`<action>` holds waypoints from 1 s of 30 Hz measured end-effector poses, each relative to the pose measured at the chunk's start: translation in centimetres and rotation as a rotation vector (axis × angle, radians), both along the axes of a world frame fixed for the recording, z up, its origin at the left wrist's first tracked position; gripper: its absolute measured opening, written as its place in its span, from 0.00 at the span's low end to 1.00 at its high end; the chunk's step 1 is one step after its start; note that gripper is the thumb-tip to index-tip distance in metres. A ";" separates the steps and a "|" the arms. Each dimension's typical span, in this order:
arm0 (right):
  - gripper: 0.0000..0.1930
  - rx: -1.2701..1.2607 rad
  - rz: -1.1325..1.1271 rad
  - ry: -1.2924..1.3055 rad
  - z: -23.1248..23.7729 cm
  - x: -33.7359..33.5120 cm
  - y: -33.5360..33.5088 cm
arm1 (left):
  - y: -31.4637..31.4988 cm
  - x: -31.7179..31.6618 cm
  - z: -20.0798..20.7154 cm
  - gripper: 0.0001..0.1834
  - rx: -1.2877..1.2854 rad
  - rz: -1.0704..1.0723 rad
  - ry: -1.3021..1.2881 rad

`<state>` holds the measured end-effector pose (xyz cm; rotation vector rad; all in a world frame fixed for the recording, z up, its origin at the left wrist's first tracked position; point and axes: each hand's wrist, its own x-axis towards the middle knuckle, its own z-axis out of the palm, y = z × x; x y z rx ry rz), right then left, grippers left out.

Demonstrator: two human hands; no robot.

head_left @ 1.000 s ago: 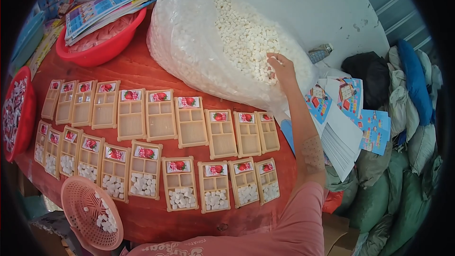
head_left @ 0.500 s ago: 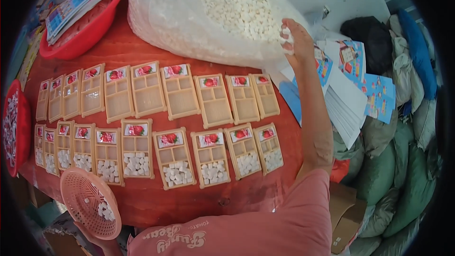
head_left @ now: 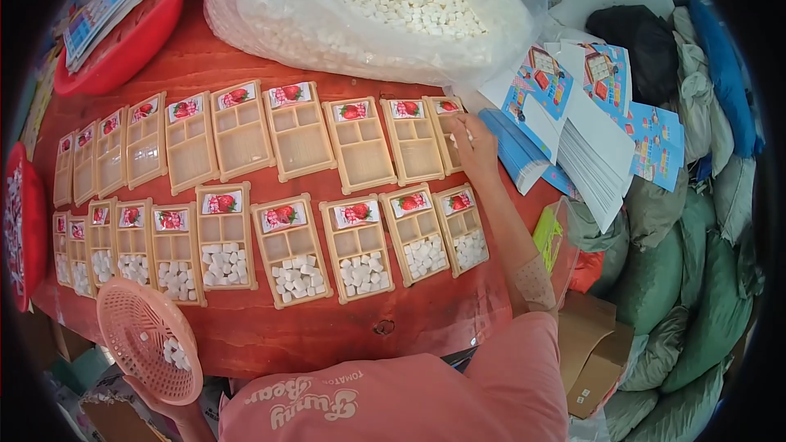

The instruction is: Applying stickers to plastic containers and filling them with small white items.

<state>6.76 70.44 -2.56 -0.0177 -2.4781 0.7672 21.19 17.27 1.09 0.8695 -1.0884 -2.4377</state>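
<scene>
Two rows of tan compartment trays lie on the red table (head_left: 327, 336). The front-row trays (head_left: 295, 250) hold white cubes in their large compartments; the back-row trays (head_left: 299, 141) are empty. My right hand (head_left: 473, 146) is over the rightmost back-row tray (head_left: 446, 127), fingers closed on a few white cubes. My left hand (head_left: 168, 408), mostly hidden, holds a pink plastic basket (head_left: 147, 337) with some cubes in it below the table's front edge. A big clear bag of white cubes (head_left: 368, 0) lies open at the back.
A red basin (head_left: 123, 41) with printed leaflets stands at the back left, and another red basin (head_left: 20, 221) sits at the far left. Stacks of printed cards (head_left: 573, 131) lie to the right, beside green sacks (head_left: 704, 278) and a cardboard box (head_left: 594, 352).
My right hand left the big bag with white cubes and came down to the rightmost back-row tray. The view tilted downward. The basket stayed at the lower left.
</scene>
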 end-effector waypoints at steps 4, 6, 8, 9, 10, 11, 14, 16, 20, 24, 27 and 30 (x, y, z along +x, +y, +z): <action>0.08 0.060 0.013 -0.044 0.0 0.4 0.0 | -0.3 0.1 -0.1 0.34 -0.010 0.040 -0.005; 0.07 0.108 0.038 -0.076 0.0 0.6 0.2 | 0.1 -0.1 0.4 0.34 -0.012 0.044 -0.020; 0.07 0.146 0.064 -0.050 -0.2 0.6 0.5 | 0.6 -0.4 0.8 0.34 -0.015 0.047 -0.035; 0.06 0.182 0.090 -0.020 -0.3 0.6 0.6 | 0.8 -0.5 0.9 0.34 -0.001 0.053 -0.043; 0.06 0.182 0.090 -0.023 -0.2 0.7 0.7 | 1.0 -0.6 1.0 0.34 0.013 0.059 -0.051; 0.06 0.170 0.100 -0.032 -0.1 0.9 0.7 | 1.2 -0.7 1.2 0.34 0.013 0.061 -0.053; 0.05 0.122 0.112 -0.056 0.0 1.3 0.3 | 1.6 -0.9 1.4 0.34 0.009 0.075 -0.059; 0.06 0.085 0.114 -0.073 -0.1 1.5 -0.1 | 1.3 -0.7 1.3 0.34 0.020 0.047 -0.044; 0.09 0.096 0.140 -0.081 -0.4 1.6 0.2 | 1.0 -0.5 1.0 0.34 0.011 0.020 -0.028; 0.12 0.278 0.166 -0.106 -0.3 1.5 0.4 | 1.1 -0.5 0.9 0.34 0.016 0.042 -0.026; 0.13 0.174 0.186 -0.060 -0.2 1.3 0.8 | 1.3 -0.6 1.1 0.34 0.010 0.054 -0.035; 0.16 0.302 0.238 -0.187 -0.2 1.1 0.6 | 1.2 -0.6 1.1 0.34 0.013 0.076 -0.055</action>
